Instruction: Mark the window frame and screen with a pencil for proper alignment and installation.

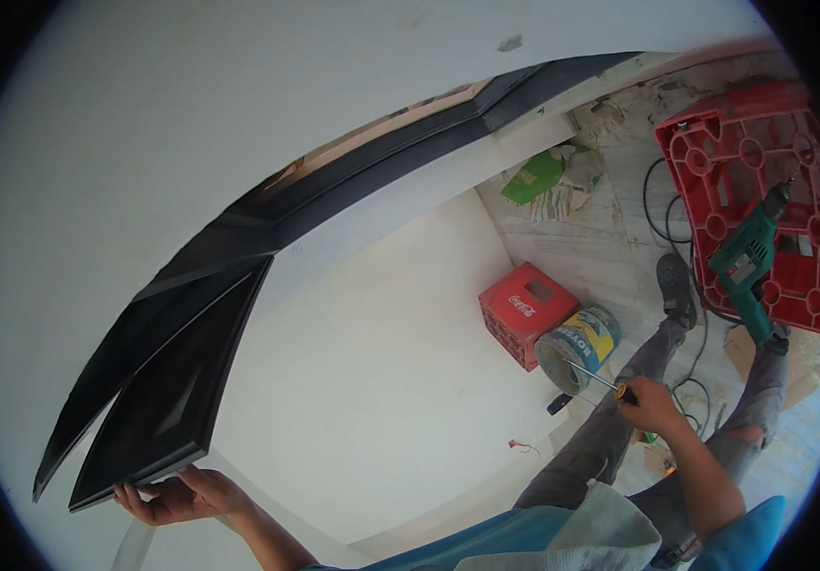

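At the lower left, my left hand (181, 495) is closed on the bottom edge of a black-framed window sash (167, 400), thumb on one side and fingers curled at the other. The sash stands swung out at an angle from the dark window frame (372, 176) set in the white wall. My right hand (650, 407) is wrapped around the handle of a screwdriver (600, 379), which has a long metal shaft and a black and yellow grip. Its shaft points up and left, in front of a paint bucket (598, 333); I cannot tell whether it touches the bucket.
A red crate (528, 300) stands by the wall beside the bucket. A larger red crate (714, 181) at the right carries a green power drill (748, 257), its black cord (652, 205) looping over the floor. A green and white sack (548, 181) lies farther back. My legs (581, 447) extend between them.
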`<action>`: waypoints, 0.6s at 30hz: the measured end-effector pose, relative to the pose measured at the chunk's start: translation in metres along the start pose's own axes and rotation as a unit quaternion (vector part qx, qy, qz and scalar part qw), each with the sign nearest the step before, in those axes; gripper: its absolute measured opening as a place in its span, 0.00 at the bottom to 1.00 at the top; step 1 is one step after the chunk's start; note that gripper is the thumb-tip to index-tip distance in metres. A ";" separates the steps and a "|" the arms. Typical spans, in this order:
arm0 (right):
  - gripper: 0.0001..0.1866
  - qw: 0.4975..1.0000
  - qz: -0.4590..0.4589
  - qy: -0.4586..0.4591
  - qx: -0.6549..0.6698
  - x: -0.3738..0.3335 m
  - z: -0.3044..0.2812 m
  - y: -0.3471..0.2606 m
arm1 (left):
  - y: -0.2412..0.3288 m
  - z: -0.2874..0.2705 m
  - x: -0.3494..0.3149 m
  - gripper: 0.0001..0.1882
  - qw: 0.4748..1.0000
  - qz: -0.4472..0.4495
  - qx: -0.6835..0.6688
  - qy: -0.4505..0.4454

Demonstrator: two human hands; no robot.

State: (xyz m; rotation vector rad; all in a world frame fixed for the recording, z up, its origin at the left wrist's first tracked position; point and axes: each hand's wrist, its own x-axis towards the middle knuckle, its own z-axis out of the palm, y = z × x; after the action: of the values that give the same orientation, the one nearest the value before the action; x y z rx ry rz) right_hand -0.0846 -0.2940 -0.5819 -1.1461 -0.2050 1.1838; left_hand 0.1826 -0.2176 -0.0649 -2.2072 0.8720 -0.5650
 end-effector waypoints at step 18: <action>0.14 0.999 -0.010 0.039 -0.003 0.006 0.021 0.015 | 0.010 -0.022 -0.034 0.30 0.999 0.012 0.042 -0.002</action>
State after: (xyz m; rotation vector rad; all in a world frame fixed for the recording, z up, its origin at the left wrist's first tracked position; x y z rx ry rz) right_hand -0.1049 -0.2776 -0.5864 -1.1910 -0.1595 1.1186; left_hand 0.1424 -0.2081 -0.0622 -2.1183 0.8569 -0.5758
